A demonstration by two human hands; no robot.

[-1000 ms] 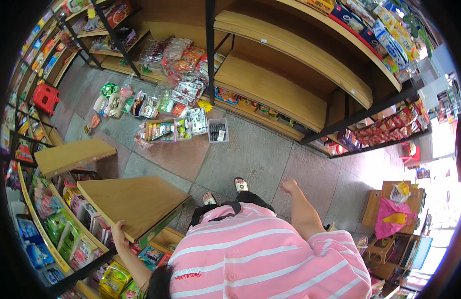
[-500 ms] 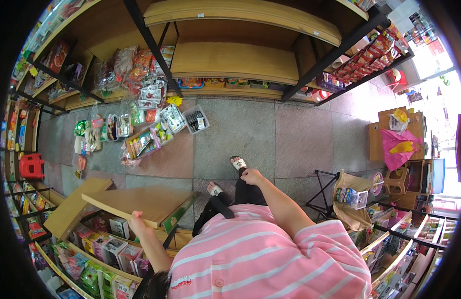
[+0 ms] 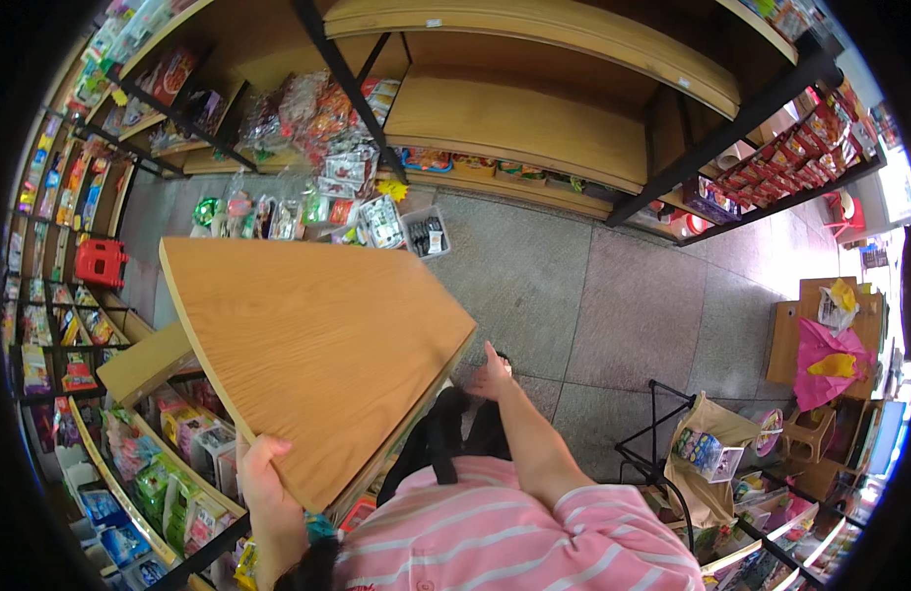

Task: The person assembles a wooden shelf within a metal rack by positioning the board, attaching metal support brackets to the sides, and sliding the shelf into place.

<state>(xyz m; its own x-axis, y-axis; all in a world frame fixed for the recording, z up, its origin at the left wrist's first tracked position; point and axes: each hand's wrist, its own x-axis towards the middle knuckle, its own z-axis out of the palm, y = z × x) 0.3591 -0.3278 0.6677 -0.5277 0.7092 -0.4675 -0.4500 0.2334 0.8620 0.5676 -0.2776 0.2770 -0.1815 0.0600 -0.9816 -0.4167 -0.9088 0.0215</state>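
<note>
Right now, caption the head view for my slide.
Left hand grips a wooden board; right hand near its corner, packaged goods on the floor beyond.

Floored in grey tiles [image 3: 628, 295]; lined with black-framed wooden shelves [image 3: 519, 123]; lit brightly from the right

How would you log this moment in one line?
left hand: gripping wooden shelf board | right hand: near board, apparently empty | floor: packaged goods beyond board

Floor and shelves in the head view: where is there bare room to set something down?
Free: floor tiles between the plastic bin and the tan stand, and the rack's shelf above the colorful packets. Crowded: floor left of the bin, strewn with packages, and the stocked shelving beside the left hand.
</note>
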